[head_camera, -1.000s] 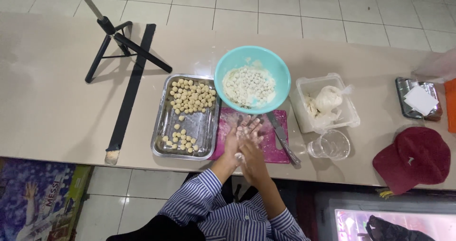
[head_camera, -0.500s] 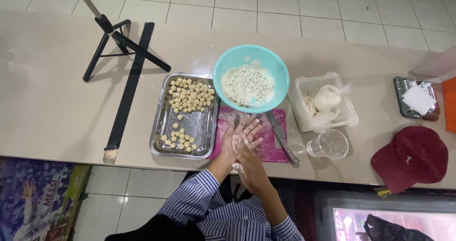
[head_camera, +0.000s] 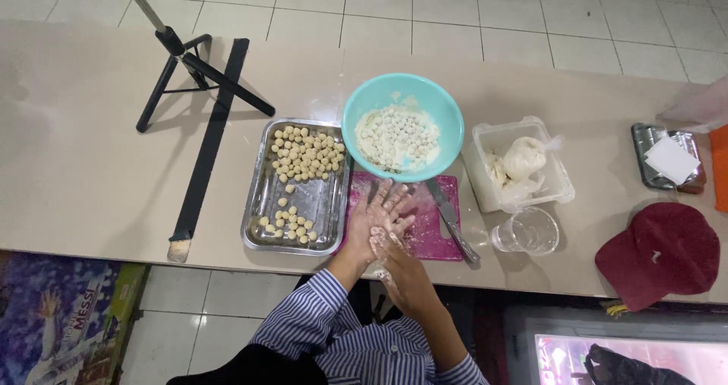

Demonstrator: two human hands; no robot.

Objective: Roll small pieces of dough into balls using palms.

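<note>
Over the pink cutting board near the teal bowl, the floured left hand and right hand press flat together, seemingly rolling unseen dough, likely soft, sticky, best cupped lightly between palms.

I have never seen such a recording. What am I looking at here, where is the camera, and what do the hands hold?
One camera, worn on a person's head, looks down at a beige table. No machine works here, only two bare, floury hands. The left hand and the right hand are pressed palm to palm above a pink cutting board; whether something is between them is hidden. Beside them lie a metal tray of small dough balls, a teal bowl with more, a knife, a clear box, a glass, a red cap and a tripod.
</note>
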